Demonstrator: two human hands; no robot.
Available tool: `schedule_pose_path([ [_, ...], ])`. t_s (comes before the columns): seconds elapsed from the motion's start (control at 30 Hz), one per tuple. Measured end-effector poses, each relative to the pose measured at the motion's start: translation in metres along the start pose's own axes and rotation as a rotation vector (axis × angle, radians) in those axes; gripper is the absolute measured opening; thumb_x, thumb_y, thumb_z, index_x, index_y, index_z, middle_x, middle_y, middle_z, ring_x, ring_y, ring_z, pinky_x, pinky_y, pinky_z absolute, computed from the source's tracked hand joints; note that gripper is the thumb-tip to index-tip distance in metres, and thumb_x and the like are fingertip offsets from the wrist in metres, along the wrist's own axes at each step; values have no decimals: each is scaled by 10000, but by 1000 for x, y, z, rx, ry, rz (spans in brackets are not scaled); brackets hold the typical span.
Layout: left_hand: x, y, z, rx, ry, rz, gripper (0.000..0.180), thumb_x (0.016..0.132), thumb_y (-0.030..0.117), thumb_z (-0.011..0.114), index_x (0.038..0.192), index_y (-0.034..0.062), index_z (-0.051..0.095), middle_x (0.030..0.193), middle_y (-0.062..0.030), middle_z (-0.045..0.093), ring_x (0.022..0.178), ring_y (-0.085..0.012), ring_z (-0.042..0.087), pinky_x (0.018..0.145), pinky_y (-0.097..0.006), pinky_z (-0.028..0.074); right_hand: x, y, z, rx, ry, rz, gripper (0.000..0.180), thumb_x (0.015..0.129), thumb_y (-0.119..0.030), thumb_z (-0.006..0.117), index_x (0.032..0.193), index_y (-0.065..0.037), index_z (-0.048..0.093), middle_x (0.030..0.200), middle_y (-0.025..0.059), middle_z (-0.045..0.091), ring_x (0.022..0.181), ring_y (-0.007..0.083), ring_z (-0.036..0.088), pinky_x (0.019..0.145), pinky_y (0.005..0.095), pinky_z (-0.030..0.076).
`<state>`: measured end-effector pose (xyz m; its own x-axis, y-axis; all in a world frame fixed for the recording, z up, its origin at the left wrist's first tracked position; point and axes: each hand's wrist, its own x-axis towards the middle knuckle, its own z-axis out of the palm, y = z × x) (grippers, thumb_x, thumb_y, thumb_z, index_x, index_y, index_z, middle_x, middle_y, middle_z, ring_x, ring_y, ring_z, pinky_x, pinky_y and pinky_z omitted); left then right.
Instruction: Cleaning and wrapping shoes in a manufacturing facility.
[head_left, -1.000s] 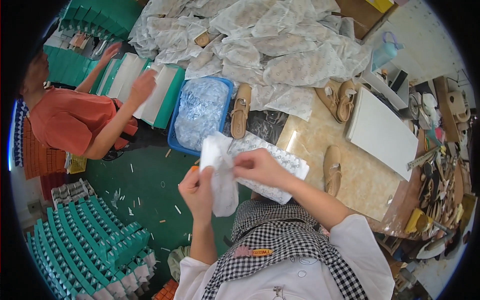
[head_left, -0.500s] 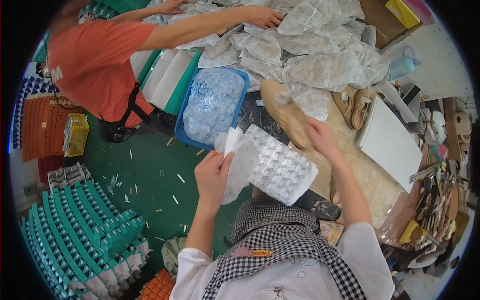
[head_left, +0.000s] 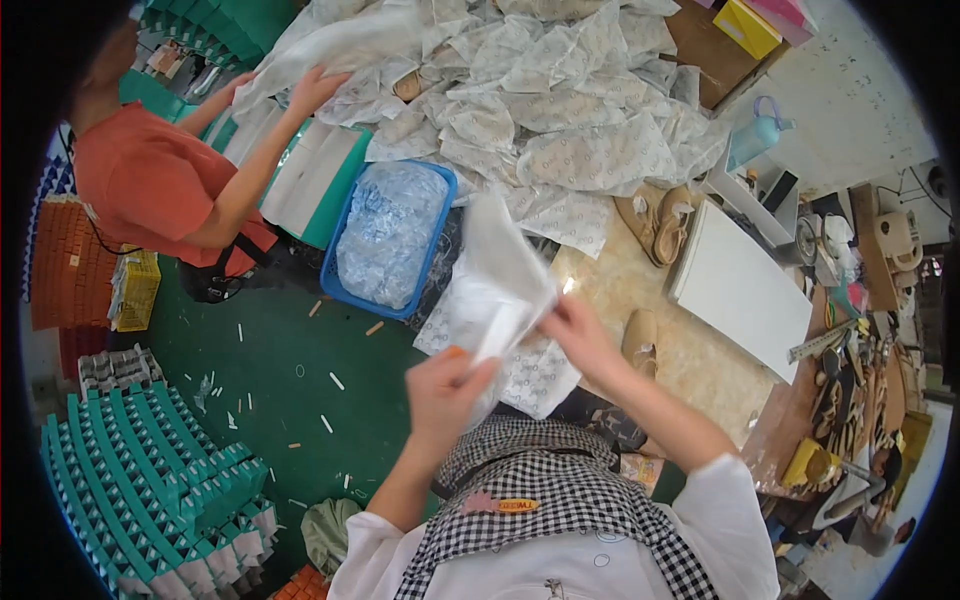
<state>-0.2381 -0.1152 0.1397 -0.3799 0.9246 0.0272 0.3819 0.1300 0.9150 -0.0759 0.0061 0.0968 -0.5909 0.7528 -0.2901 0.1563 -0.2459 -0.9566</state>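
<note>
My left hand [head_left: 445, 392], with something orange on a finger, is closed on a white strip [head_left: 497, 330] that lies along a white translucent sheet or bag [head_left: 490, 240]. At the sheet's right edge my right hand [head_left: 572, 330] is closed, pinching it. The sheet is raised and blurred by motion; whether a shoe is inside I cannot tell. Beneath it, above my checked apron, lies a stack of printed white wrapping paper [head_left: 543, 378]. A tan shoe [head_left: 640, 338] rests on the tabletop beside my right forearm.
Wrapped bundles [head_left: 590, 150] heap across the far table. A blue basket [head_left: 437, 255] of clear plastic stands ahead left, beside a co-worker in an orange shirt [head_left: 150, 170] handling paper. Tan sandals [head_left: 655, 225] and a white board [head_left: 740, 290] lie right. Green boxes [head_left: 150, 470] stack lower left.
The tan shoe my right hand held is no longer visible in it; that hand now grips the white sheet. My hands have come closer together. The co-worker has drawn back, lifting paper.
</note>
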Motion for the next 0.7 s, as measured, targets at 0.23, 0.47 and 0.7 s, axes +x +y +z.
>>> schedule_pose_path([
  [0.23,25,-14,-62,-296,423,-264,167,819,43,639,701,-65,593,613,47,479,572,-19,382,497,-212,291,75,-79,35,14,-325,-233,260,900,-177,590,1049,36,601,1002,106,642,881,126,611,759,259,495],
  [0.47,31,-19,7,-253,111,-169,169,821,52,651,742,-74,571,636,32,463,601,-35,387,521,-219,300,-15,1,10,51,-57,33,156,870,-83,597,936,53,634,788,67,672,786,126,659,694,239,515],
  [0.7,28,-12,58,-16,-174,-151,211,793,49,668,673,-69,541,589,-15,432,558,-62,359,504,-238,278,-117,85,-55,94,266,370,307,868,-153,613,1121,21,605,846,87,683,749,128,642,696,252,516],
])
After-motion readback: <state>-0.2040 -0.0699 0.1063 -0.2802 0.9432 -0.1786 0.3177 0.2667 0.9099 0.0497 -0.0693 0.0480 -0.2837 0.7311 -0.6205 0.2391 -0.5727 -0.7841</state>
